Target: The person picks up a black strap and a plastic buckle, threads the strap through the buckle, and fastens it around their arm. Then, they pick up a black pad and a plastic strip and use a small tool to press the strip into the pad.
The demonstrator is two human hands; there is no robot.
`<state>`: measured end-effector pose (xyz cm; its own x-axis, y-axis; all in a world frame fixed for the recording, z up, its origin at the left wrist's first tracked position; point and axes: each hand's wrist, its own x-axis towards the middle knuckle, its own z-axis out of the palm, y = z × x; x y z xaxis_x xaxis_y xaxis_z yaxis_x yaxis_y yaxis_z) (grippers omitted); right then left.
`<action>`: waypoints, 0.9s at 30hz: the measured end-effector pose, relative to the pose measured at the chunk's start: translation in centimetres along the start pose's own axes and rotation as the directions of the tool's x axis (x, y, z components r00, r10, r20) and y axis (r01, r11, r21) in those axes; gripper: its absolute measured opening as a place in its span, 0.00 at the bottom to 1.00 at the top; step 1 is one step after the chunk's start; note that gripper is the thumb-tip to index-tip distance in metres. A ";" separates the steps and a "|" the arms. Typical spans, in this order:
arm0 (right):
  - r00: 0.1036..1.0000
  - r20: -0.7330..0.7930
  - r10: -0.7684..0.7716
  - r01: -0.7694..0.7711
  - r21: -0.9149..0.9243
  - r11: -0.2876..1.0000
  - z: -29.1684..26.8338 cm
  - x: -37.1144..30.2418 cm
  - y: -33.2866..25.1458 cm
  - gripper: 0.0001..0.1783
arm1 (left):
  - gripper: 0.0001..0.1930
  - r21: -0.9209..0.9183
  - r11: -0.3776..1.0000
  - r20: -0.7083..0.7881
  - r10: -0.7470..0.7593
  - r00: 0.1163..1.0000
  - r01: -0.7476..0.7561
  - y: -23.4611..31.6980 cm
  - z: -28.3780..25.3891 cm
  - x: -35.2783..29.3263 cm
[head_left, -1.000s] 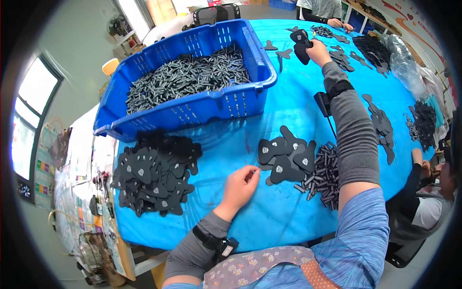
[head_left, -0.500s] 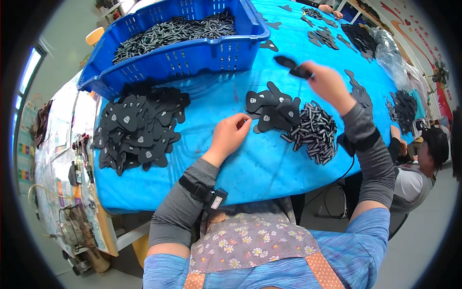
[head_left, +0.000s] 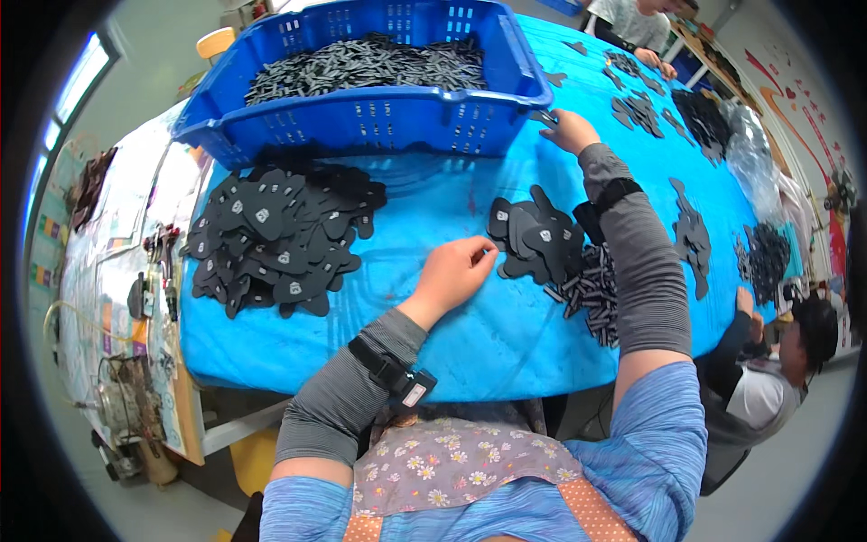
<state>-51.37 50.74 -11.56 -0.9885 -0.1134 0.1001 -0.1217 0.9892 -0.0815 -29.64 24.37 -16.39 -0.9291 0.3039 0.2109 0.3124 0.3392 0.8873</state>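
Observation:
My right hand [head_left: 573,134] reaches out to the right front corner of the blue crate [head_left: 379,122], its fingers closed on a black flat piece [head_left: 544,117] that is mostly hidden. On the table my left hand [head_left: 454,275] rests with fingers curled and pressed together; whether anything is in them is hidden. Just beyond its fingertips lies a small pile of black rounded flat pieces [head_left: 542,237], some bearing a small pale mark. Short dark strips [head_left: 591,294] with grey faces are heaped beside that pile, partly behind my right forearm.
Many more black flat pieces form a large pile [head_left: 280,230] at left. The crate holds a mass of short strips [head_left: 370,68]. Further black pieces [head_left: 693,239] lie at right, near clear plastic bags [head_left: 748,149]. Two other people sit around the blue-covered table [head_left: 406,357].
My right hand has moved away from me and left, to the crate's corner; the black piece it carried in the air is no longer seen there. My left hand stays put while the view shifts.

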 end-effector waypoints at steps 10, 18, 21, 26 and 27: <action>0.991 -0.099 0.094 -0.091 0.035 0.995 5.9 7.2 1.6 0.17 | 0.09 -0.041 0.999 -0.064 -0.008 0.998 0.005 -0.7 0.1 0.2; 0.959 -0.280 0.044 -0.045 0.003 0.999 -3.9 0.6 4.0 0.16 | 0.09 -0.063 0.998 -0.024 0.009 1.000 -0.011 0.0 0.5 0.9; 0.967 -0.241 0.078 0.041 0.454 0.890 -8.6 -7.2 0.1 0.11 | 0.09 -0.075 0.997 -0.012 0.025 1.000 -0.026 -0.1 -0.1 0.5; 0.981 -0.190 -0.027 0.155 0.700 0.697 -8.3 -21.5 -7.3 0.07 | 0.09 -0.206 0.964 0.076 0.188 0.979 -0.169 0.2 -0.2 -0.8; 0.972 -0.236 -0.018 0.170 0.645 0.745 -7.5 -24.1 -8.7 0.07 | 0.09 -0.206 0.961 0.089 0.209 0.974 -0.187 1.3 0.0 -1.0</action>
<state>-25.78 45.60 -5.85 -0.9370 -0.1056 0.3330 -0.3170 0.6574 -0.6836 -28.31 24.53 -15.41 -0.8217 0.4465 0.3542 0.4333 0.0857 0.8972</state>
